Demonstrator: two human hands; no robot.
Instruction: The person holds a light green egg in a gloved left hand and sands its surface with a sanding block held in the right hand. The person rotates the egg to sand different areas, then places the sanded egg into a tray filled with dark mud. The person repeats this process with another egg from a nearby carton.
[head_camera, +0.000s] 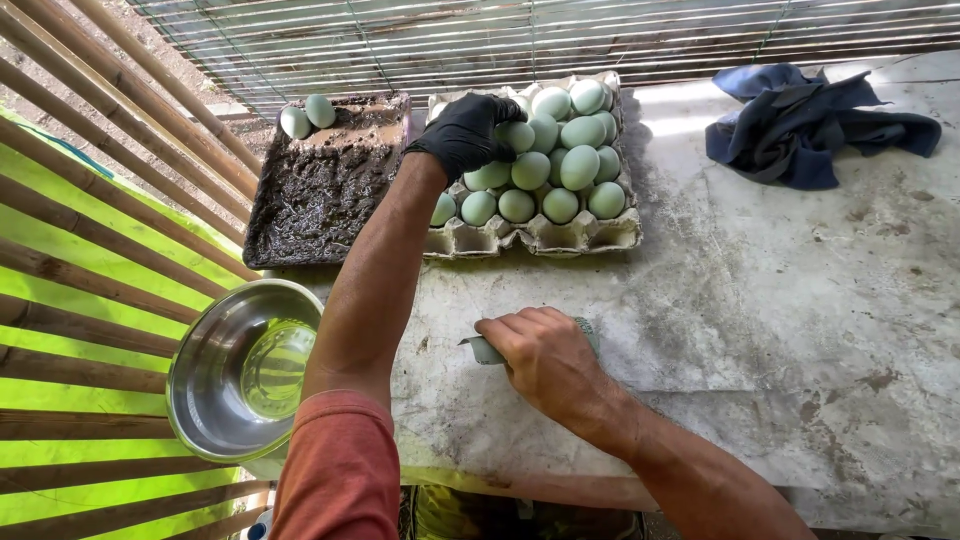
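Note:
My left hand (463, 132), in a black glove, reaches over a grey cardboard egg tray (590, 235) heaped with several pale green eggs (580, 165) and touches the eggs at the tray's left side. My right hand (545, 355), bare, rests on the grey table top with its fingers closed on a small grey-green scrubbing pad (484, 350). To the left, a second tray (320, 185) is caked in dark mud, with two pale eggs (306, 116) at its far corner.
A shiny metal bowl (215, 370) with a little water hangs over the table's left edge. A dark blue cloth (800, 125) lies crumpled at the far right. Bamboo slats (110, 120) run along the left and back.

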